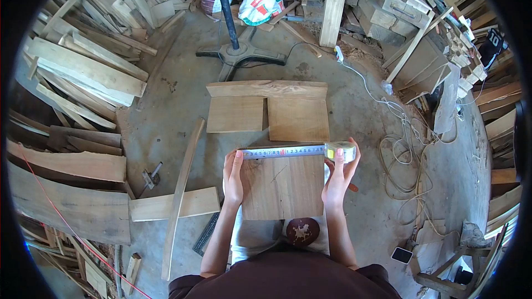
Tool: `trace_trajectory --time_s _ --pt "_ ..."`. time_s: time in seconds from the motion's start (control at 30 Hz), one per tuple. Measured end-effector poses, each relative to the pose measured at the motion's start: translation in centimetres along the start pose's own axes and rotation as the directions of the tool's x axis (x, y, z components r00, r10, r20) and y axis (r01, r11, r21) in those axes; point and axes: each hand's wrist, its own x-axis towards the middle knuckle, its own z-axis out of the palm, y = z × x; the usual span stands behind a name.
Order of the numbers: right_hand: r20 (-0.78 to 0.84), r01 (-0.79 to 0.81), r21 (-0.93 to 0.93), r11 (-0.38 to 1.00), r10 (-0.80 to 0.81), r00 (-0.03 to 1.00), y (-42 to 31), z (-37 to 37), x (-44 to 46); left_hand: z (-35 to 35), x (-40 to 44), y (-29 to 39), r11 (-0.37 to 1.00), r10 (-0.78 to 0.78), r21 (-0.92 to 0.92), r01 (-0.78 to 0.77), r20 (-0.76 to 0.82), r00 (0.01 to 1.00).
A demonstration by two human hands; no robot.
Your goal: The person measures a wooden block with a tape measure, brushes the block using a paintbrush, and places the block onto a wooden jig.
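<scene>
A square wooden board lies before me above my lap, with a tape measure's blade stretched along its far edge. My left hand is closed at the board's left edge, its thumb pressing the blade's end. At the right edge my right hand grips the tape measure case, thumb on top. Beyond the board, two wooden panels rest on the floor, and a long plank runs along their far side.
A black stand base is on the floor ahead. Lumber piles line the left side. Coiled cable and a phone lie at right. A narrow wood strip and pale board are at left.
</scene>
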Motion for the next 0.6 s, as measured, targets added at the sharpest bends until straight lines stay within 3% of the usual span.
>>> trace_trajectory --time_s 0.3,0.4,0.6 --pt "-0.021 -0.018 0.031 0.999 0.019 1.000 -0.2 0.0 0.1 0.1 -0.2 0.6 0.999 -0.028 0.032 0.028 -0.011 1.000" --pt "-0.021 -0.020 0.033 0.999 0.021 1.000 -0.3 0.1 0.0 0.5 -0.5 1.8 0.991 -0.008 0.131 0.010 -0.015 1.000" --pt "-0.024 -0.013 0.029 0.999 0.014 1.000 -0.3 0.1 0.0 0.3 -0.2 0.8 0.999 -0.047 0.022 0.047 -0.003 0.999"
